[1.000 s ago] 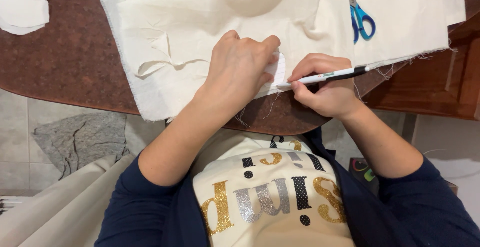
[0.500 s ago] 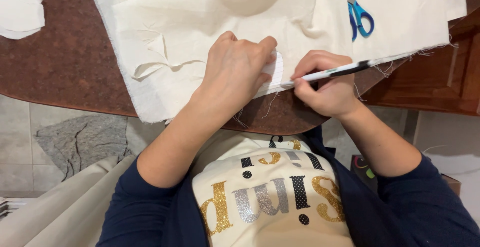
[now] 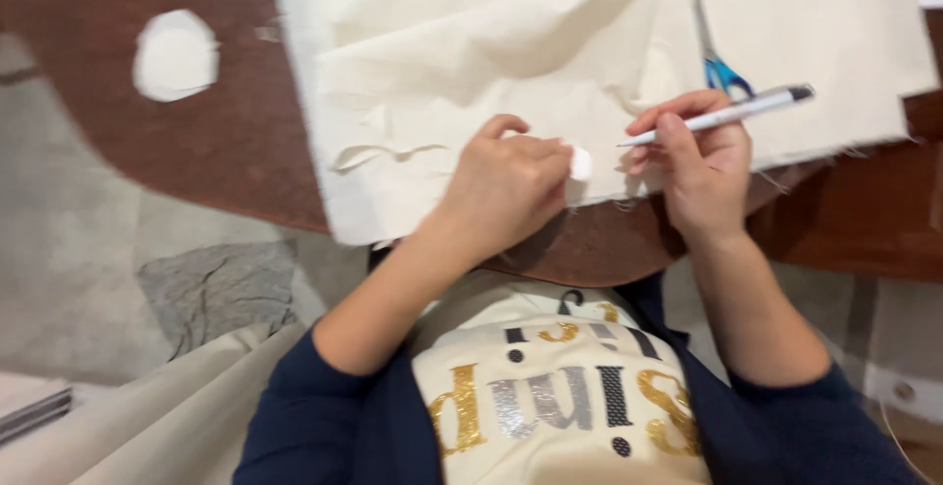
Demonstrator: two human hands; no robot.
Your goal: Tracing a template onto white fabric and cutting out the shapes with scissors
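Head view shows the right hand [image 3: 699, 166], fingers gripping the pen [image 3: 722, 115], now lifted off the cream fabric [image 3: 471, 43], while the left hand [image 3: 506, 186] keeps pinching a small white template [image 3: 580, 163] beside its fingertips.

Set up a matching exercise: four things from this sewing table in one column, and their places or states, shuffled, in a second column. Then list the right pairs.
Things:
1. pen
2. scissors
3. small white piece
4. round white cutout

Places:
A. alone on the bare brown table, far left
B. held in the right hand
C. pressed under the left hand's fingers
D. lying on the cream cloth beyond the right hand

Pairs: 1-B, 2-D, 3-C, 4-A
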